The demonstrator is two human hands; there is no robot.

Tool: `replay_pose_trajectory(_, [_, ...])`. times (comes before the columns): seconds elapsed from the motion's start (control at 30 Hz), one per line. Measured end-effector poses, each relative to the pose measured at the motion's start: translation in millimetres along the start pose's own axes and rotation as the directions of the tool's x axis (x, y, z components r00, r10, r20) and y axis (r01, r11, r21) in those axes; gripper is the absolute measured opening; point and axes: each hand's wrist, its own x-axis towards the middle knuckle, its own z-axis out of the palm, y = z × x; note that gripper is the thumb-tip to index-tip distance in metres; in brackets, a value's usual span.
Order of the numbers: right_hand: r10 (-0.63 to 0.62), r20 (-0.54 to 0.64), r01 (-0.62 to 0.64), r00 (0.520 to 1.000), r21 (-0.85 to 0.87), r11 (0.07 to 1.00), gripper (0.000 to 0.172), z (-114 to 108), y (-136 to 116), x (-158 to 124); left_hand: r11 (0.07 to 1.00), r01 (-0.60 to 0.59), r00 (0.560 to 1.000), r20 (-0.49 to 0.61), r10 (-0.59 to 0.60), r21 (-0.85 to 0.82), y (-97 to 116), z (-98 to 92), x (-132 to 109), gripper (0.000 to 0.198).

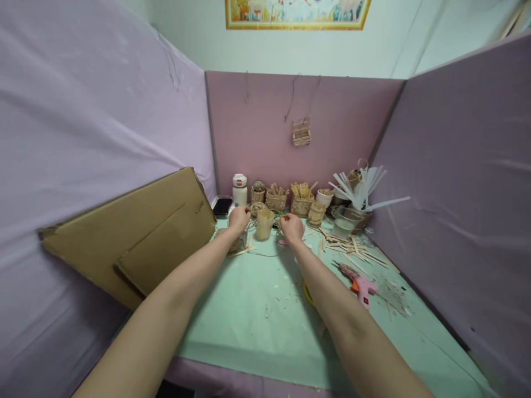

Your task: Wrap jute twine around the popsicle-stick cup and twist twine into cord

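Observation:
My left hand point(239, 218) is closed in a pinch just left of a small cup made of upright wooden sticks point(264, 225). On the cup's other side, my right hand point(292, 227) is also closed, its fingertips pinched. Whatever is between the fingers of either hand is too small to make out. Behind the cup lies a ball of twine point(258, 209), with green strands point(277, 220) near my right fingertips. A thin string point(265, 255) runs over the green tabletop below the cup. Something pink lies partly under my right hand.
Stick-filled baskets point(302, 206) and a white bottle point(239, 190) line the back. Loose wooden sticks point(352, 247), a pink glue gun point(363, 287) and a clear container point(345, 222) are right. Cardboard point(136, 243) leans left, near a phone point(223, 207).

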Motion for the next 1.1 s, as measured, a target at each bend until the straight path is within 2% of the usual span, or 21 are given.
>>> replay_pose_trajectory(0.13, [0.043,0.017,-0.044,0.999,0.069,0.997,0.026,-3,-1,-8,0.998,-0.015,1.0,-0.013,0.015,-0.059,-1,-0.4,-11,0.022])
replay_pose_trajectory(0.3, [0.086,0.091,-0.1,0.992,0.161,0.982,0.022,-3,1,-16,0.991,0.003,1.0,-0.006,-0.004,-0.132,-1,1.0,-21,0.019])
replay_pose_trajectory(0.47, [0.109,0.139,-0.135,0.984,0.197,0.971,0.022,4,-1,-22,0.992,0.025,0.999,0.026,-0.022,-0.125,3,3.5,-26,0.017])
replay_pose_trajectory(0.57, [0.059,0.154,-0.092,0.986,0.213,0.973,0.022,6,-4,-25,0.988,0.039,0.999,0.033,-0.035,-0.148,6,6.2,-30,0.016])
replay_pose_trajectory(0.7, [-0.026,0.197,-0.013,0.98,0.195,0.981,0.023,6,-8,-31,0.967,0.021,1.0,0.024,-0.015,-0.256,10,11.0,-38,0.017])
replay_pose_trajectory(0.8, [-0.066,0.187,0.034,0.98,0.17,0.985,0.022,6,-9,-34,0.94,0.024,1.0,0.002,-0.024,-0.34,12,14.8,-44,0.018])
replay_pose_trajectory(0.97, [-0.088,0.158,0.06,0.984,0.176,0.983,0.022,7,-8,-37,0.876,0.044,0.995,-0.058,-0.081,-0.48,13,22.6,-47,0.016])
replay_pose_trajectory(1.1, [-0.088,0.121,0.066,0.989,0.173,0.983,0.022,7,-8,-37,0.824,0.015,0.994,-0.084,-0.076,-0.566,13,31.2,-49,0.009])
